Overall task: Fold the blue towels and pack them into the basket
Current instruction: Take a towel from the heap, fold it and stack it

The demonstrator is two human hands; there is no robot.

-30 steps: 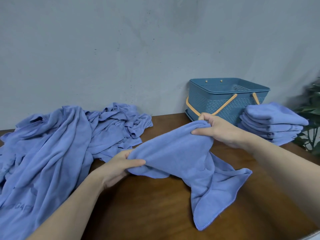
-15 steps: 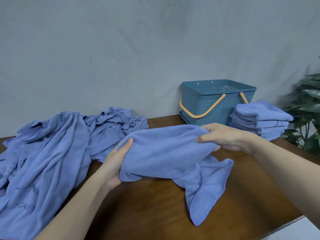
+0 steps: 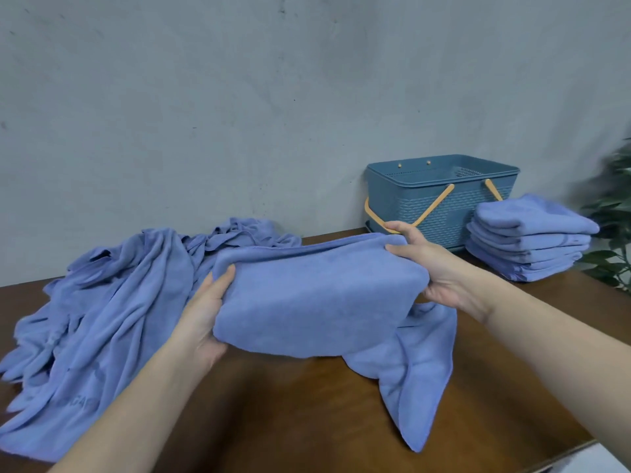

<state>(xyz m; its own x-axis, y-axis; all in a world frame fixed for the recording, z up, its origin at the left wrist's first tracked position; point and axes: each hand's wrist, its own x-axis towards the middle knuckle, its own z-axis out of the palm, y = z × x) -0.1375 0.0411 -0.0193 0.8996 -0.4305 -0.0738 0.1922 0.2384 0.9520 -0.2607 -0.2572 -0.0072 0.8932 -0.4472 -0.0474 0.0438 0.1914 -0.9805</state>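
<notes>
your left hand (image 3: 205, 312) and right hand (image 3: 433, 268) each grip an end of the towel (image 3: 317, 302), lifted left of the basket (image 3: 440, 199); one corner trails on the table (image 3: 290, 421).

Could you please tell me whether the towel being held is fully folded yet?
Not yet. The towel is doubled over between the left hand and right hand, but a loose end hangs onto the table.

We cannot see the basket (image 3: 440, 196) floor; the folded stack (image 3: 527, 245) hides its right corner, and beside that stack the plant (image 3: 613, 216) is blurred and cropped.
</notes>
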